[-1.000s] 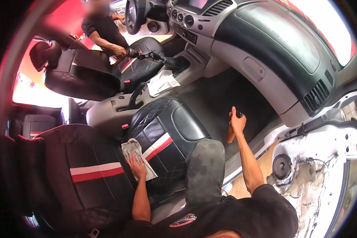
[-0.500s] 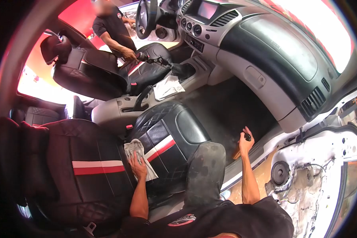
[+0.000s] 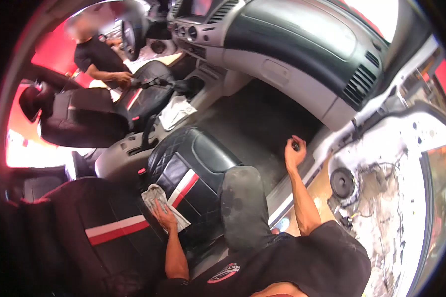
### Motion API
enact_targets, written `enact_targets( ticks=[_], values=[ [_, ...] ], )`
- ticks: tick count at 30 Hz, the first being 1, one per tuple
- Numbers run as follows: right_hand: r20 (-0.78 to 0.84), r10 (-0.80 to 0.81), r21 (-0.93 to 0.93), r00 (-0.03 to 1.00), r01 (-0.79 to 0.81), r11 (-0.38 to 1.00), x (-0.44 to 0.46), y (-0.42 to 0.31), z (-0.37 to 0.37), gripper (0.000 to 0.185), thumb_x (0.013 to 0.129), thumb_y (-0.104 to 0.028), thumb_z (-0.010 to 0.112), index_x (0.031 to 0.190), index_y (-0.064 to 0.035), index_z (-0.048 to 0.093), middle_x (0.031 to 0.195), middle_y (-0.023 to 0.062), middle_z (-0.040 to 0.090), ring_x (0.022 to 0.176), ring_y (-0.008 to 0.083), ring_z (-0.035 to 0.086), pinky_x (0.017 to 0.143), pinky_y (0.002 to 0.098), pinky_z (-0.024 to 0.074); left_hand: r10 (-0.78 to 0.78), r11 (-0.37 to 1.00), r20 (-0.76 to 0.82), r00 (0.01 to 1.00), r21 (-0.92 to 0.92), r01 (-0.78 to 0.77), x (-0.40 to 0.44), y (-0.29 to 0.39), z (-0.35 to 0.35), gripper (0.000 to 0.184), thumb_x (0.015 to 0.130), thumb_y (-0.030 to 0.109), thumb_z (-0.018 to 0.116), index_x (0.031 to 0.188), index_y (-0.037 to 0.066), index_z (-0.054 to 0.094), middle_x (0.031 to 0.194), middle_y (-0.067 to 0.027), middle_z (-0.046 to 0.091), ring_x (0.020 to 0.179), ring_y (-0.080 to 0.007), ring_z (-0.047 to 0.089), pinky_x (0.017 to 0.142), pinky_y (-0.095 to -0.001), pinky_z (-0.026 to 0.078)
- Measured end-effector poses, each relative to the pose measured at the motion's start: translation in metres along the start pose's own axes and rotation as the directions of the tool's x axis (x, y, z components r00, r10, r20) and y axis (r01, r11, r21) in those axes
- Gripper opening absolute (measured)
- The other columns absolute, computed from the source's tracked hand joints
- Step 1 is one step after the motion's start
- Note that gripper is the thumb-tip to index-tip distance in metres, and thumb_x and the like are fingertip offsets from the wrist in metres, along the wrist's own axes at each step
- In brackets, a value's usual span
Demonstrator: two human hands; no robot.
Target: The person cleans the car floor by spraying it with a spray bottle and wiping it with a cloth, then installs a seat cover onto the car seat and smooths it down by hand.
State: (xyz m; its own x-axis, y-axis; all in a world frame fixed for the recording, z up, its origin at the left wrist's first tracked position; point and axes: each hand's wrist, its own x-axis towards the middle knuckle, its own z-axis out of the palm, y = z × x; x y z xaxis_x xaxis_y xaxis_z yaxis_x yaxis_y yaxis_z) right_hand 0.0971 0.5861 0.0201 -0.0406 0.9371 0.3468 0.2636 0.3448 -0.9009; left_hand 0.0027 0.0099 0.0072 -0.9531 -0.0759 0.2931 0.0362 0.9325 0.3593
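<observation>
My left hand presses a crumpled grey-white cloth onto the black seat, where the cushion meets the backrest. The cloth lies under its spread fingers and trails down beside them. Off to the right, over the dark footwell, my right hand is wrapped round a bottle whose dark top shows between the fingers; the bottle's body is hidden now. My knee rests at the cushion's edge.
A second white cloth lies on the centre console. Across the cabin, a co-worker holds something dark over the other seat. The dashboard is ahead; a stripped door with a speaker is right.
The view has turned, so the cabin sits further left. My left hand stays on the cloth at the seat. My right hand still grips the bottle, but its amber body no longer shows.
</observation>
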Motion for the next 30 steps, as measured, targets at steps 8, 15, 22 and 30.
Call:
enact_targets(
  ticks=[8,15,22,30],
  values=[
    [-0.052,0.050,-0.086,0.997,-0.054,0.995,0.024,-0.008,0.020,0.016,0.077,-0.014,0.075,0.093,-0.0138,0.072,0.097,0.0102,0.058,0.089,0.0321,0.066,0.081,0.0419,0.0517,0.014,0.999,-0.016,1.000,0.030,-0.014,0.000,0.002,0.002,0.057,0.098,0.019,0.059,0.153,0.017,0.044,0.148,-0.0208,0.050,0.139,-0.0442,0.041,0.118,-0.0508,0.029],
    [-0.100,0.085,-0.063,0.991,-0.092,0.994,0.040,0.001,0.033,0.023,0.076,-0.019,0.079,0.094,-0.0124,0.067,0.099,0.0127,0.055,0.090,0.0350,0.063,0.079,0.0462,0.0501,-0.002,0.999,-0.016,1.000,0.038,0.003,0.000,0.002,0.003,0.052,0.100,0.021,0.056,0.151,0.017,0.047,0.149,-0.0204,0.050,0.138,-0.0442,0.041,0.118,-0.0516,0.029],
    [-0.195,0.069,-0.114,0.978,-0.093,0.989,0.052,0.018,0.026,0.029,0.075,-0.017,0.078,0.099,-0.0121,0.063,0.097,0.0123,0.054,0.088,0.0336,0.060,0.079,0.0461,0.0487,0.018,0.999,-0.035,0.999,0.035,-0.017,0.000,-0.004,0.007,0.050,0.101,0.025,0.054,0.150,0.016,0.048,0.149,-0.0173,0.051,0.137,-0.0441,0.042,0.117,-0.0515,0.030],
    [-0.183,0.035,-0.082,0.982,-0.051,0.995,0.041,0.033,-0.003,0.030,0.073,-0.015,0.077,0.097,-0.0085,0.060,0.095,0.0125,0.053,0.085,0.0330,0.056,0.078,0.0453,0.0460,0.034,0.997,-0.040,0.999,0.070,-0.031,0.000,-0.006,0.007,0.050,0.101,0.025,0.055,0.150,0.015,0.049,0.147,-0.0166,0.053,0.135,-0.0435,0.044,0.116,-0.0504,0.031]
  ],
)
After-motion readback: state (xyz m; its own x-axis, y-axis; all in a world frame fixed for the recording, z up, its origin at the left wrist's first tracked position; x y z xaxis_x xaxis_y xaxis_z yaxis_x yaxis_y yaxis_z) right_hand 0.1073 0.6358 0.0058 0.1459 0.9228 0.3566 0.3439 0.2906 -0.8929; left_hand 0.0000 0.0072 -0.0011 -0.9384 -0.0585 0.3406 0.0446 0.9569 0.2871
